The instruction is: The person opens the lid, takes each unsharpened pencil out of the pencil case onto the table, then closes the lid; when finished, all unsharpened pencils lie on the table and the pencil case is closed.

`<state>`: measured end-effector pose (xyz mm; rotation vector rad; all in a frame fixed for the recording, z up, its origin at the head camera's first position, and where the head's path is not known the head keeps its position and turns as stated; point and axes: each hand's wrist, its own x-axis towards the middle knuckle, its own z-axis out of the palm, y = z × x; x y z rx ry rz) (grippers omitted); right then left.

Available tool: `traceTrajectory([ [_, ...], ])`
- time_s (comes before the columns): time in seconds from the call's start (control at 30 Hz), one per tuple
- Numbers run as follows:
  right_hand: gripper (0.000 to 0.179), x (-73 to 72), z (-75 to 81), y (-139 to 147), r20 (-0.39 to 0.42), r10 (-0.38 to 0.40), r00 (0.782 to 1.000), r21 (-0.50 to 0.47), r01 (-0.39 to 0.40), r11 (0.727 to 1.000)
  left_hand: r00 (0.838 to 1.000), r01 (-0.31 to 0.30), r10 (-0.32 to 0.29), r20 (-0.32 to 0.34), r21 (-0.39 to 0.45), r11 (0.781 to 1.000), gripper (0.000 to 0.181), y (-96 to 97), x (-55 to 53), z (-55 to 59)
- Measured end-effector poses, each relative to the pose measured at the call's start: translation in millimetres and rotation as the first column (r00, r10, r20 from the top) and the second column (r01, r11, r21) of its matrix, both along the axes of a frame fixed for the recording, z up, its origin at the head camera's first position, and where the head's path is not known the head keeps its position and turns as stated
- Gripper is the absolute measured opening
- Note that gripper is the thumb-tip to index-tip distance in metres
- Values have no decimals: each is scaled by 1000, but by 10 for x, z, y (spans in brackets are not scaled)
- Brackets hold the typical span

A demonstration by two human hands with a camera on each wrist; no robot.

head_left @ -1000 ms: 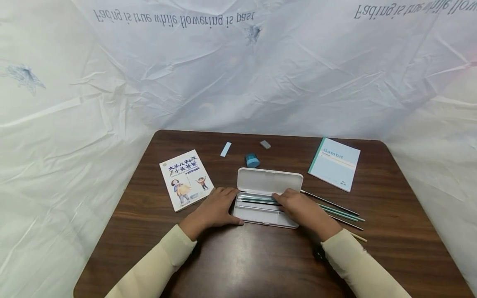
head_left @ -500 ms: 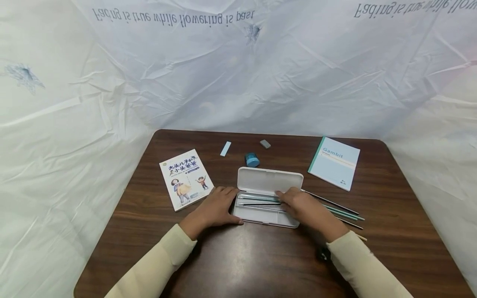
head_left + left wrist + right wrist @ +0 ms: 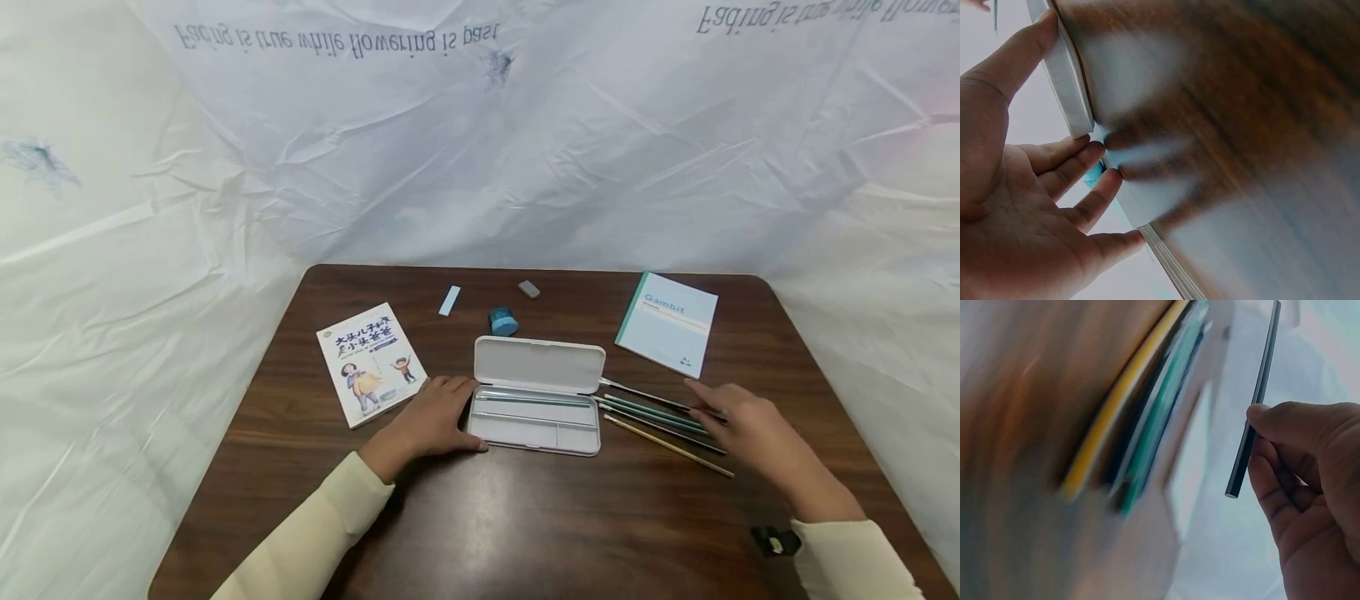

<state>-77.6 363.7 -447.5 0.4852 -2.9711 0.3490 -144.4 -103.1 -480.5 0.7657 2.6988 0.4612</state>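
Note:
A white pencil case [image 3: 540, 367] lies open on the table with its lid raised at the back. One green pencil [image 3: 532, 402] rests in its rear slot. My left hand [image 3: 435, 417] stays at the case's left end, fingers loosely extended; in the left wrist view the thumb presses the case edge [image 3: 1069, 81] and the other fingertips reach down to the table. To the right, my right hand [image 3: 750, 425] pinches a dark pencil [image 3: 1260, 387] near its end between thumb and fingers. Beside the case lie green pencils [image 3: 652, 414], a dark one and a yellow pencil [image 3: 667, 446].
Left of the case is a picture-covered book [image 3: 372, 362]. Behind it are a pale blue strip [image 3: 449, 301], a blue sharpener-like object [image 3: 502, 322] and a grey eraser [image 3: 528, 289]. A light blue notebook [image 3: 667, 321] lies at the back right of the brown table [image 3: 487, 533].
My right hand has left the inside of the case and moved right to the loose pencils, where it now pinches a dark one. My left hand keeps its place at the case.

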Motion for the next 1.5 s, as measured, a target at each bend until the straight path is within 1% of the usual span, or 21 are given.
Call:
traceTrajectory([
  [0.07, 53, -3, -49, 110, 31, -19, 999, 15, 18, 1000, 1000, -3, 3, 3, -1, 1000, 101, -8, 2, -2],
  [0.17, 52, -30, -112, 201, 63, -22, 998, 30, 20, 999, 1000, -9, 9, 8, 0, 1000, 102, -18, 3, -6],
  [0.27, 50, -63, -160, 228, 85, -24, 996, 42, 20, 999, 1000, -12, 12, 11, 7, 1000, 102, -20, 4, -8],
  [0.43, 50, -112, -209, 211, 115, -50, 992, 55, 44, 998, 1000, -12, 12, 10, 14, 1000, 102, -19, 9, -17],
  [0.57, 50, -132, -228, 198, 126, -54, 991, 56, 47, 997, 1000, -6, 6, 6, 17, 1000, 102, -13, 9, -23],
  [0.83, 52, -140, -260, 180, 184, -63, 981, 52, 54, 997, 1000, 7, -7, -6, 14, 1000, 101, -2, 4, -22],
  [1.03, 50, -132, -250, 157, 193, -73, 978, 55, 63, 996, 1000, 5, -5, -2, 3, 1000, 101, 3, 4, -3],
  [1.13, 49, -126, -212, 99, 195, -73, 978, 46, 65, 997, 1000, 5, -5, 2, -4, 1000, 101, 4, 7, -2],
  [1.23, 49, -145, -156, -12, 182, -45, 982, 35, 39, 999, 1000, 6, -6, 1, -12, 1000, 101, 4, 6, 0],
  [1.3, 49, -168, -119, -121, 152, -5, 988, 27, 1, 1000, 1000, 6, -6, 2, -14, 1000, 101, 4, 5, 6],
  [1.4, 47, -214, -91, -349, 74, 77, 994, 30, -79, 996, 1000, 5, -5, 7, -8, 1000, 101, 4, 3, 15],
  [1.5, 44, -259, -86, -643, 1, 162, 987, 16, -162, 987, 1000, 4, -4, 11, -6, 1000, 102, 4, 2, 15],
])
